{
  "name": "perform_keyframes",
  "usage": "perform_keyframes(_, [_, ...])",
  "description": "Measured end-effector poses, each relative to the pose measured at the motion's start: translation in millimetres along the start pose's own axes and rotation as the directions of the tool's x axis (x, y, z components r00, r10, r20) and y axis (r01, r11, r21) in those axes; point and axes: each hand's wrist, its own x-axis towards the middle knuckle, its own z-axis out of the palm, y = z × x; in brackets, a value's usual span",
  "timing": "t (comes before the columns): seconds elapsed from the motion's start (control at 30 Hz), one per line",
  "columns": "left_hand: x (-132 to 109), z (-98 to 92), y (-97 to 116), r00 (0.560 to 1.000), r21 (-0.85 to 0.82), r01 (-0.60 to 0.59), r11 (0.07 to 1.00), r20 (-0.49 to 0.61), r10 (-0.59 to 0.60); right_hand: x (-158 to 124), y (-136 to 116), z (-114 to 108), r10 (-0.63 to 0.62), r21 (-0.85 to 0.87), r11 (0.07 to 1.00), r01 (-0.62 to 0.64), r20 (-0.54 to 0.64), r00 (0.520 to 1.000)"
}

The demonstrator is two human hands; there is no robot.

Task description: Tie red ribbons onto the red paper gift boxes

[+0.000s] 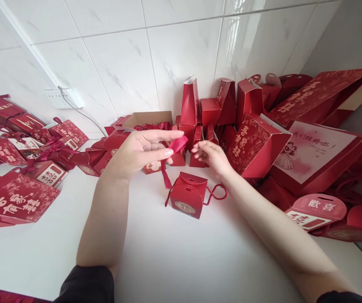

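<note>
A small red gift box with a gold seal and a red cord handle stands on the white table, just below my hands. My left hand hovers above it and pinches a red ribbon between thumb and fingers; the ribbon hangs down toward the box. My right hand is raised to the right of the ribbon, fingers loosely curled and apart, holding nothing that I can see.
Red gift bags and boxes are piled along the tiled wall and at the right. More red bags lie at the left. An open cardboard box sits at the back. A wall socket with a cable is on the left wall.
</note>
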Motion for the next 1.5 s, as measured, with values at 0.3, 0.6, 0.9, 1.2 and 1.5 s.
perform_keyframes(0.3, [-9,27.9,17,0.948,-0.003,0.0,1.0,0.319,0.001,-57,-91,-1,-0.122,0.022,0.992,0.128,0.489,0.864])
perform_keyframes(0.6, [-21,23.0,22,0.975,-0.019,-0.014,1.0,0.22,0.018,-65,-93,1,-0.028,-0.015,0.998,0.06,0.762,0.647])
perform_keyframes(0.9, [-21,18.2,23,0.947,0.136,0.151,0.979,0.263,-0.182,-79,-124,-17,-0.08,-0.274,0.9,0.338,0.659,0.747])
perform_keyframes(1.2, [-16,12.2,20,0.852,0.385,0.275,0.881,0.328,-0.409,-91,-146,-48,-0.319,-0.358,0.717,0.598,0.594,0.738])
perform_keyframes(1.5, [-10,15.8,14,0.883,0.439,0.206,0.875,0.303,-0.359,-99,-144,-39,-0.357,-0.311,0.801,0.512,0.439,0.825])
